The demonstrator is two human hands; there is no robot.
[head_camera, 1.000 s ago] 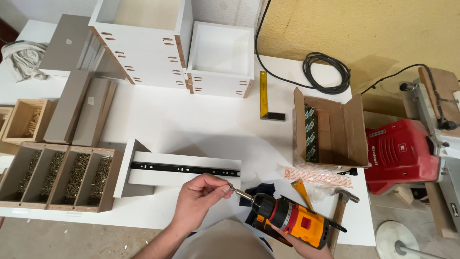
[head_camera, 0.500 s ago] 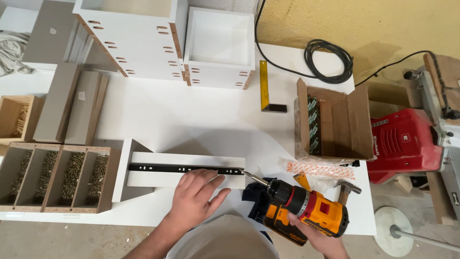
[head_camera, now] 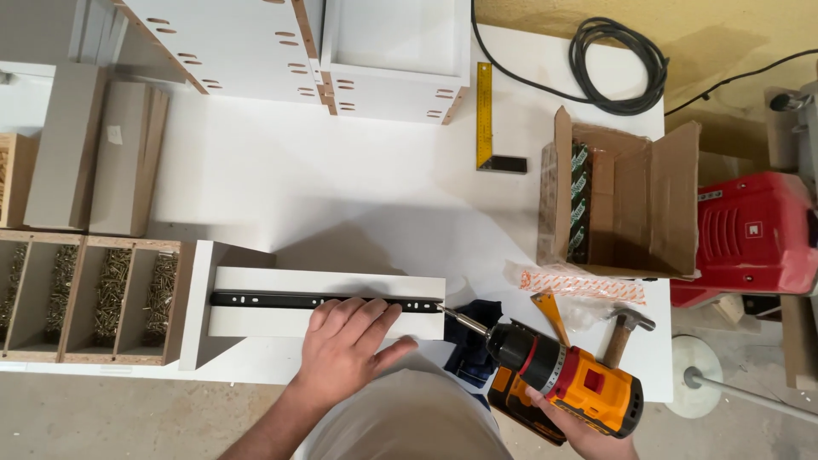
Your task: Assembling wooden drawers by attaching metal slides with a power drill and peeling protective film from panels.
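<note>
My left hand (head_camera: 345, 345) lies flat on a white drawer panel (head_camera: 256, 319), fingers spread over the black metal drawer slide (head_camera: 264, 300) that runs along its top. In my right hand (head_camera: 579, 430) I grip an orange and black cordless drill (head_camera: 567, 379). Its bit (head_camera: 460, 319) points left and touches the right end of the slide. A dark cloth (head_camera: 473, 341) lies under the drill's chuck.
Wooden compartment box of screws (head_camera: 85, 294) at left. White drawer boxes (head_camera: 341, 51) at the back. Yellow try square (head_camera: 486, 115), open cardboard box (head_camera: 618, 200), hammer (head_camera: 622, 332), plastic bag (head_camera: 575, 285), coiled black cable (head_camera: 618, 64), red machine (head_camera: 750, 230) at right.
My left hand has let go of the bit and come down flat on the slide. The drill has swung up and left until its bit meets the slide's right end.
</note>
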